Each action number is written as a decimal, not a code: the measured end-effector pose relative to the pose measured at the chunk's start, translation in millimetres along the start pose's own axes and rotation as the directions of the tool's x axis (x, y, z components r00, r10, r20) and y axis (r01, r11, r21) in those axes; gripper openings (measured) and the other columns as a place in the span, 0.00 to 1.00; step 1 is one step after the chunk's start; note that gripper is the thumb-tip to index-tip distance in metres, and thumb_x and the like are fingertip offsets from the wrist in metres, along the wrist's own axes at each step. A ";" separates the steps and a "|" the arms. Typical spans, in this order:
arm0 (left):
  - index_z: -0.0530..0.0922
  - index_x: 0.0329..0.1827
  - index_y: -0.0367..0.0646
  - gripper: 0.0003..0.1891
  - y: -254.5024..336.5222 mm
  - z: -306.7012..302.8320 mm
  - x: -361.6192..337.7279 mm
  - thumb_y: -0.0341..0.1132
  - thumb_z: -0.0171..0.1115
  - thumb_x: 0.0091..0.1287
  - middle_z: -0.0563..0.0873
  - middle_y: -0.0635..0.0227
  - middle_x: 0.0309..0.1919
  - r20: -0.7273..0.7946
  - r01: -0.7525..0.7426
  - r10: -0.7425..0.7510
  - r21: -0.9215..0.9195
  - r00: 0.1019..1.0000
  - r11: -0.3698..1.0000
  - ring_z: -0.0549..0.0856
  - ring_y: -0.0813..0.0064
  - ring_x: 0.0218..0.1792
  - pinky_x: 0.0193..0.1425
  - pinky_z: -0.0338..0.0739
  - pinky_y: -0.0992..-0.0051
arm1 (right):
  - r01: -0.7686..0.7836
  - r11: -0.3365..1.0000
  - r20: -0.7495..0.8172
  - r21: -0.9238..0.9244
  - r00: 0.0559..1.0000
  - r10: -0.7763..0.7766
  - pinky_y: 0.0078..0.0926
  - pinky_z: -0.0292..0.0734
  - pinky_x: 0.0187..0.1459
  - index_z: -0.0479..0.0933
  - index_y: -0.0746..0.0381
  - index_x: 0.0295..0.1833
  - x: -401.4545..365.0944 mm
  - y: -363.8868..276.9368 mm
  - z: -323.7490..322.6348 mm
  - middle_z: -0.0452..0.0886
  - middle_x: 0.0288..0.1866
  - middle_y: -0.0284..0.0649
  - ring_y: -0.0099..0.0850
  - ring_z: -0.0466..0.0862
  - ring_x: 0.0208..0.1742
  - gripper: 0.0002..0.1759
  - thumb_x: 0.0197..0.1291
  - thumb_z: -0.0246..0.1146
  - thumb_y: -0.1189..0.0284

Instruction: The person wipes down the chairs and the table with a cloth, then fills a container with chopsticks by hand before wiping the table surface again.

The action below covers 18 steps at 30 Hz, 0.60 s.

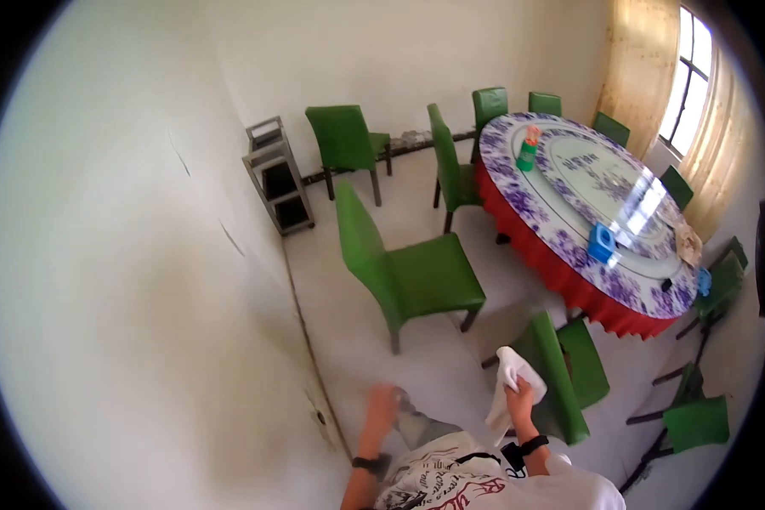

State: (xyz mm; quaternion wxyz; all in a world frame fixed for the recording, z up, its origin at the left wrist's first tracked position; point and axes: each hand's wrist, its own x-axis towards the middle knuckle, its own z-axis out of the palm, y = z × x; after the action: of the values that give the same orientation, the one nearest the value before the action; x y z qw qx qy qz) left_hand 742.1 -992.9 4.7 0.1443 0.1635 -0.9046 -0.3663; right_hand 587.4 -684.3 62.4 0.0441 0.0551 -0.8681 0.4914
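Note:
My right hand (519, 396) is closed on a white cloth (518, 368), which hangs down beside the back of a green chair (549, 382). My left hand (384, 403) is low in the middle of the view, blurred by motion, near my leg; its fingers cannot be made out. Ahead of my hands stands another green chair (433, 276), apart from both of them.
A round table (518, 183) with a red skirt holds a green bottle (527, 155), a blue box (602, 243) and a crumpled beige item (688, 245). More green chairs surround it. A metal cart (279, 177) stands by the left wall.

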 end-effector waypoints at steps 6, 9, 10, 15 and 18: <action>0.66 0.66 0.36 0.25 -12.9 -80.4 138.3 0.33 0.57 0.67 0.70 0.46 0.65 0.035 -0.018 0.023 -0.120 0.999 0.993 0.66 0.47 0.68 0.71 0.60 0.56 | 0.081 0.979 0.152 0.189 0.982 -0.111 0.32 0.75 0.52 0.80 0.65 0.48 134.7 -121.8 171.3 0.82 0.43 0.49 0.43 0.81 0.49 0.16 0.49 0.64 0.78; 0.64 0.68 0.36 0.27 -38.7 -93.4 198.5 0.30 0.58 0.65 0.67 0.46 0.66 -0.034 -0.150 0.148 -0.079 0.988 0.986 0.67 0.47 0.66 0.67 0.65 0.59 | 0.374 0.898 0.092 0.230 0.911 -0.403 0.28 0.77 0.51 0.79 0.64 0.51 179.5 -182.3 259.7 0.77 0.54 0.47 0.40 0.80 0.53 0.19 0.51 0.64 0.82; 0.63 0.68 0.36 0.29 -42.2 -105.3 220.1 0.29 0.59 0.64 0.66 0.46 0.66 -0.052 -0.126 0.119 -0.141 0.991 0.982 0.69 0.48 0.65 0.63 0.70 0.61 | 0.380 0.875 0.131 0.299 0.892 -0.432 0.27 0.77 0.51 0.78 0.61 0.55 191.7 -193.9 290.5 0.73 0.60 0.46 0.40 0.79 0.55 0.24 0.49 0.63 0.84; 0.58 0.71 0.37 0.33 -69.5 -133.0 308.5 0.24 0.58 0.62 0.63 0.43 0.68 -0.091 -0.081 0.076 -0.050 0.993 0.995 0.66 0.45 0.67 0.68 0.65 0.59 | 0.535 0.840 0.191 -0.093 0.837 -0.512 0.41 0.71 0.57 0.76 0.44 0.61 212.0 -255.7 375.3 0.67 0.65 0.49 0.51 0.71 0.54 0.35 0.41 0.66 0.77; 0.56 0.72 0.35 0.35 -100.9 -143.6 372.5 0.25 0.59 0.60 0.61 0.41 0.68 -0.076 -0.099 0.098 -0.010 0.992 0.995 0.60 0.41 0.69 0.73 0.56 0.56 | 0.499 0.848 0.176 -0.177 0.864 -0.472 0.46 0.68 0.58 0.76 0.42 0.61 227.0 -277.6 393.8 0.65 0.66 0.52 0.55 0.69 0.53 0.35 0.40 0.69 0.69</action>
State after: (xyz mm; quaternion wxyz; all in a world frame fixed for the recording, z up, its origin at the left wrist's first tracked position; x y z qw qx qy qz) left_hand 478.9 -1299.3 84.7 0.1972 0.1311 -0.9029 -0.3586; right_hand 392.3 -1175.9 125.3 0.1181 0.2986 -0.8750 0.3621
